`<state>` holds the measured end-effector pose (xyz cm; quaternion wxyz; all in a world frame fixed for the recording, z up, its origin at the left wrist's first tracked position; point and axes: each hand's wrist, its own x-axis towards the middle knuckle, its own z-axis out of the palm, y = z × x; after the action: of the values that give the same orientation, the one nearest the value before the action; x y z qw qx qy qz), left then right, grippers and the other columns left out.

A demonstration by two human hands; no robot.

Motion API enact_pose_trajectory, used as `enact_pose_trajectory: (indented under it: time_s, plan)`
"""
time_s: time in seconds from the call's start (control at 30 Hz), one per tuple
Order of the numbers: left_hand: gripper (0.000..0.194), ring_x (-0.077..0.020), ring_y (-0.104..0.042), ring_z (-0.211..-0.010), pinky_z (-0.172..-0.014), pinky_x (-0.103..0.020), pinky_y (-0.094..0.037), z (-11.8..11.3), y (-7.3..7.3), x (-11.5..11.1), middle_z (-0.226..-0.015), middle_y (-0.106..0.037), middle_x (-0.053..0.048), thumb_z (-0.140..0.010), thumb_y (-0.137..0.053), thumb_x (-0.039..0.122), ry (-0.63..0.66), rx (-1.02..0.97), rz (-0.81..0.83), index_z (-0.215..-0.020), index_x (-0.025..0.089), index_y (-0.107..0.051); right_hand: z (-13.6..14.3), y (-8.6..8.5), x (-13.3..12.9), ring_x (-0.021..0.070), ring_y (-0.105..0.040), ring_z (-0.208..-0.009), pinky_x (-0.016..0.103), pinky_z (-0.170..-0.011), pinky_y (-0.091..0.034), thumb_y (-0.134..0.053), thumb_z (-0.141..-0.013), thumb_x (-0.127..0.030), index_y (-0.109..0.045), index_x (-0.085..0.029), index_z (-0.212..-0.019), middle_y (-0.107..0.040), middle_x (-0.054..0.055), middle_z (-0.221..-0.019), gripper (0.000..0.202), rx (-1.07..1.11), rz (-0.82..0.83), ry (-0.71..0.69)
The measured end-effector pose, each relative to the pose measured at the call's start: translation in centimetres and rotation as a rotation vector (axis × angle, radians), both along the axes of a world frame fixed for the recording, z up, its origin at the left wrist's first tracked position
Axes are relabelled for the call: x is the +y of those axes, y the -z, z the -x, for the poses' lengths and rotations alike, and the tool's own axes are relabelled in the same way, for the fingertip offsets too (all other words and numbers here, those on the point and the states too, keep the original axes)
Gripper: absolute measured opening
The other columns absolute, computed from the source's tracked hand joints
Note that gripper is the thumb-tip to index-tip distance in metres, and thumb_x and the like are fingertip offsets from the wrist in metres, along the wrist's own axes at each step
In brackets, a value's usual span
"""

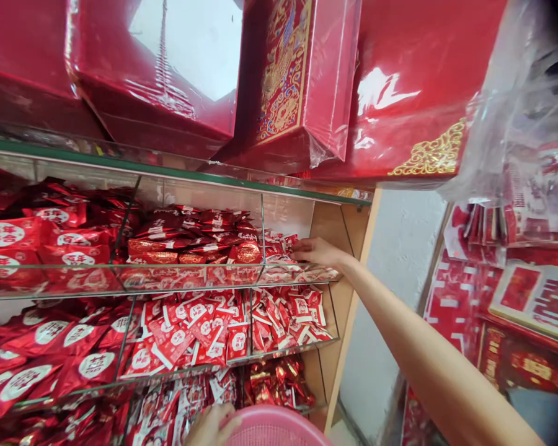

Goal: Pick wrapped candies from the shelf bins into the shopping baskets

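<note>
My right hand (318, 252) reaches into the rightmost compartment of the upper candy shelf, its fingertips at small red-and-white packets (279, 246). The fingers are bent together over the packets; whether one is gripped is too small to tell. At the bottom of the view, my left hand (214, 426) holds the rim of a pink plastic basket (276, 427), with its fingers curled over the left edge. The inside bottom of the basket is cut off by the frame.
Glass shelves (214, 283) with upright glass dividers hold red packets in rows. Large red gift boxes (413, 80) in clear wrap stand on the top shelf. A wooden side panel (353, 279) ends the shelving, and red goods (534, 291) fill the right side.
</note>
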<state>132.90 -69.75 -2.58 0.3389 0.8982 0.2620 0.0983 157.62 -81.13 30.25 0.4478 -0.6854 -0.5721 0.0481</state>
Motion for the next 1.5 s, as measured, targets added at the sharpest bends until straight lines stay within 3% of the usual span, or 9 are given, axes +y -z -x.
enact_pose_trajectory:
  time_s: [0.2,0.67,0.9,1.03,1.1,1.17,1.37,1.43,1.5]
  plan:
    - [0.037,-0.0161,-0.054,-0.07,-0.061,-0.024,-0.034,0.0,0.2,-0.1,-0.072,-0.06,-0.001,-0.077,-0.037,0.052,-0.002,-0.059,-0.045,-0.07,0.02,-0.054,-0.1,-0.1,-0.1,0.0095,-0.057,-0.053,0.019,-0.048,-0.047,-0.071,-0.051,-0.017,-0.067,-0.015,-0.075,-0.066,-0.002,-0.059,0.024,0.167,-0.064,-0.055]
    - [0.037,-0.0141,-0.051,-0.065,-0.057,-0.023,-0.029,0.0,0.6,0.1,-0.065,-0.057,0.001,-0.08,-0.036,0.05,0.017,-0.079,-0.079,-0.067,0.019,-0.051,0.4,0.0,-1.6,0.0084,-0.055,-0.053,0.019,-0.049,-0.045,-0.065,-0.057,-0.016,-0.062,-0.014,-0.083,-0.063,-0.001,-0.062,0.026,0.191,-0.242,0.013]
    - [0.037,-0.0142,-0.052,-0.066,-0.057,-0.022,-0.029,0.3,-0.4,-0.5,-0.066,-0.057,0.0,-0.08,-0.036,0.048,0.032,-0.058,-0.084,-0.067,0.017,-0.051,0.1,-0.1,-2.3,0.0087,-0.055,-0.062,0.021,-0.059,-0.046,-0.066,-0.06,-0.024,-0.06,-0.014,-0.089,-0.061,0.0,-0.071,0.031,0.234,-0.573,0.053]
    - [0.036,-0.0136,-0.052,-0.066,-0.056,-0.021,-0.029,0.2,-0.4,-0.4,-0.067,-0.058,0.001,-0.08,-0.036,0.046,0.041,-0.046,-0.075,-0.068,0.017,-0.053,2.4,0.7,-5.4,0.0093,-0.056,-0.069,0.024,-0.065,-0.047,-0.066,-0.064,-0.029,-0.057,-0.019,-0.092,-0.06,0.0,-0.079,0.031,0.258,-0.73,0.058]
    - [0.036,-0.0133,-0.052,-0.065,-0.056,-0.021,-0.029,0.2,-0.4,-0.3,-0.067,-0.058,0.001,-0.08,-0.036,0.046,0.045,-0.041,-0.082,-0.069,0.017,-0.054,4.4,2.6,-7.6,0.0097,-0.056,-0.073,0.024,-0.069,-0.047,-0.065,-0.067,-0.029,-0.055,-0.021,-0.094,-0.059,0.0,-0.085,0.029,0.261,-0.741,0.033]
    - [0.035,-0.0132,-0.052,-0.066,-0.057,-0.021,-0.029,0.2,-0.5,-0.3,-0.068,-0.058,0.0,-0.08,-0.036,0.046,0.054,-0.046,-0.088,-0.07,0.017,-0.054,6.7,5.9,-9.4,0.0098,-0.056,-0.073,0.024,-0.066,-0.047,-0.064,-0.07,-0.028,-0.054,-0.024,-0.095,-0.059,0.0,-0.087,0.027,0.299,-0.661,0.027]
    - [0.038,-0.0122,-0.05,-0.063,-0.057,-0.02,-0.029,0.2,-0.7,-0.6,-0.066,-0.057,0.001,-0.08,-0.035,0.049,0.063,-0.004,-0.101,-0.072,0.018,-0.055,11.7,21.0,-9.3,0.0103,-0.053,-0.064,0.024,-0.061,-0.043,-0.052,-0.078,-0.03,-0.052,-0.021,-0.089,-0.056,-0.001,-0.074,0.014,0.452,0.012,-0.218]
    - [0.04,-0.0121,-0.05,-0.063,-0.057,-0.02,-0.029,0.2,-0.9,-0.7,-0.067,-0.057,0.0,-0.081,-0.034,0.05,0.068,0.008,-0.122,-0.071,0.018,-0.055,12.2,25.6,-8.5,0.0108,-0.051,-0.064,0.023,-0.059,-0.04,-0.049,-0.078,-0.022,-0.054,-0.019,-0.081,-0.056,-0.001,-0.074,0.007,0.319,0.144,-0.193]
    - [0.039,-0.0122,-0.051,-0.064,-0.057,-0.02,-0.029,0.3,-1.0,-0.8,-0.069,-0.059,-0.001,-0.081,-0.033,0.05,0.066,0.018,-0.125,-0.074,0.018,-0.055,12.1,28.9,-8.1,0.0108,-0.05,-0.063,0.022,-0.06,-0.038,-0.045,-0.074,-0.012,-0.055,-0.019,-0.079,-0.056,-0.002,-0.071,0.013,0.133,0.247,-0.137]
